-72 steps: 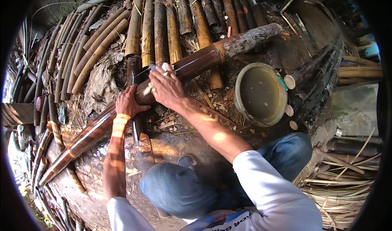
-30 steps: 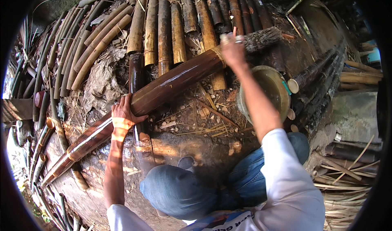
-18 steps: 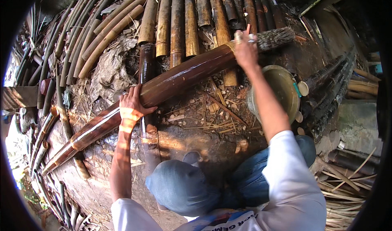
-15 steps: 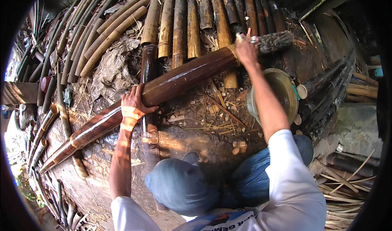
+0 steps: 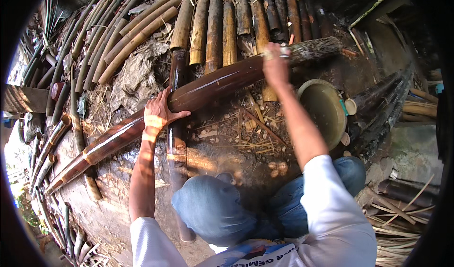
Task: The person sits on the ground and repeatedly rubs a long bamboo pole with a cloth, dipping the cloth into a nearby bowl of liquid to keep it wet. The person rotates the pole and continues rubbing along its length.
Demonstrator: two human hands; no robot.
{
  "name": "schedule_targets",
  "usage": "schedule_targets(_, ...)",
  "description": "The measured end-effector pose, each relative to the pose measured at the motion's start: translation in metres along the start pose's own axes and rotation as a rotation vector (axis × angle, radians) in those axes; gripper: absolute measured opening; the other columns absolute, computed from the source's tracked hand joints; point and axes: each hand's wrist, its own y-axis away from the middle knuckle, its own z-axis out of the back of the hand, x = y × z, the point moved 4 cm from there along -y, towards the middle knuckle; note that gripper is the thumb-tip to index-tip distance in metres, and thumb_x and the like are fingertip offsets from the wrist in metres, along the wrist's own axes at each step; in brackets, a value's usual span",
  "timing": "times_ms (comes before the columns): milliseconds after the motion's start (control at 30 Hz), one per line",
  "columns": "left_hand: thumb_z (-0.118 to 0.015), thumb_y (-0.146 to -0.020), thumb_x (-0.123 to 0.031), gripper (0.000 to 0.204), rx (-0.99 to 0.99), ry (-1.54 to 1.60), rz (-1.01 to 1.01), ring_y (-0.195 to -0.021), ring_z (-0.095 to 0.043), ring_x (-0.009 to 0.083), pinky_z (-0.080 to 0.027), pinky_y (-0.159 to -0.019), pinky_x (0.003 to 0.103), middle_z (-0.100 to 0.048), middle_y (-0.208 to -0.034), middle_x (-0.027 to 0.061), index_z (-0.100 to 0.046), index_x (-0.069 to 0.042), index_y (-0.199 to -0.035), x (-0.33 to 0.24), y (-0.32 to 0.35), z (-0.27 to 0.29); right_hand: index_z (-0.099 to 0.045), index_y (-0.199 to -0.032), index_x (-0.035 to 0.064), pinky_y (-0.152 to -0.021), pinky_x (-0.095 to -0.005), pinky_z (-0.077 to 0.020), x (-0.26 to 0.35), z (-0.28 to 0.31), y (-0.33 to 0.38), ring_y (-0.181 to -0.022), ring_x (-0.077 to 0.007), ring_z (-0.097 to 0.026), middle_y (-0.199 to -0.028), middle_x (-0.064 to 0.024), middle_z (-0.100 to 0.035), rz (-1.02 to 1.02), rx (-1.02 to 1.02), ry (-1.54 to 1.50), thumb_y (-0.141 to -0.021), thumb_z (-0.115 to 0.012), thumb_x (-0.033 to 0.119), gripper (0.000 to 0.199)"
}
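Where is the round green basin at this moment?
In the head view, the round green basin lies on the ground at the person's right, just right of the right forearm and below the rough far end of the long brown bamboo pole.

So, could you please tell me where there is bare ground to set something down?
Bare dirt lies left of the left knee, below the long dark bamboo pole. Between pole and knees, chips litter the ground. The stacked bamboo and the bowl side are crowded.

Ahead of the left hand point(image 5: 158, 113), the stacked bamboo poles point(image 5: 222, 26) block the way. Between both hands the long brown bamboo culm point(image 5: 217, 82) runs unbroken. Right of the right hand point(image 5: 275, 64) sits a round basin point(image 5: 324, 111). Nearer than either hand, littered ground point(image 5: 236, 134) lies open before the knees point(image 5: 213, 210).
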Motion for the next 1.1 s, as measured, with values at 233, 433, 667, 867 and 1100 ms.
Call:
schedule_targets(233,-0.078,-0.057,-0.084,0.119,-0.042,0.0,0.007,-0.102,-0.072,0.0353,-0.055,-0.093,0.046,-0.073,-0.113,0.0182,-0.046,-0.01,-0.145,-0.001,-0.004,0.007,-0.078,-0.1,0.0047,-0.077,-0.0522,-0.0547,-0.179,0.122,0.027,-0.088,-0.0416,-0.074,-0.082,-0.0215,-0.074,-0.309,-0.522,0.033,-0.099,-0.054,0.05,0.052)
schedule_targets(433,-0.025,-0.099,-0.077,0.079,0.09,0.342,0.277,-0.116,-0.067,0.0382,-0.046,-0.104,0.048,-0.073,-0.12,0.0184,-0.045,-0.023,-0.151,0.018,-0.011,-0.002,-0.075,-0.105,-0.0002,-0.086,-0.0539,-0.0539,-0.247,0.055,0.143,-0.1,-0.046,-0.07,-0.105,-0.0253,-0.074,-0.568,0.007,0.459,-0.097,-0.05,0.054,0.06)
schedule_targets(667,-0.012,-0.093,-0.087,0.099,0.101,1.302,0.425,-0.126,-0.059,0.0337,-0.033,-0.116,0.046,-0.069,-0.13,0.0195,-0.041,-0.018,-0.157,0.043,-0.022,-0.02,-0.08,-0.09,0.0037,-0.077,-0.0415,-0.0529,-0.164,0.086,0.07,-0.083,-0.0294,-0.072,-0.089,-0.0194,-0.076,-0.477,-0.278,-0.152,-0.097,-0.06,0.043,0.045)
schedule_targets(867,-0.015,-0.093,-0.087,0.101,0.08,1.301,0.455,-0.121,-0.061,0.035,-0.041,-0.111,0.048,-0.067,-0.13,0.0247,-0.034,-0.015,-0.16,0.058,-0.043,-0.036,-0.07,-0.117,0.0077,-0.077,-0.0418,-0.0572,0.107,-0.02,0.064,-0.085,-0.0327,-0.071,-0.092,-0.0164,-0.072,0.145,0.306,-0.557,-0.095,-0.068,0.042,0.041)
schedule_targets(1100,-0.028,-0.09,-0.089,0.098,0.116,0.498,0.27,-0.122,-0.063,0.0355,-0.037,-0.113,0.049,-0.064,-0.138,0.018,-0.04,-0.019,-0.157,0.027,-0.016,-0.016,-0.066,-0.124,0.0091,-0.111,-0.0475,-0.0428,0.179,-0.093,0.101,-0.125,-0.0292,-0.057,-0.121,-0.014,-0.067,0.711,0.212,-0.087,-0.096,-0.059,0.032,0.037)
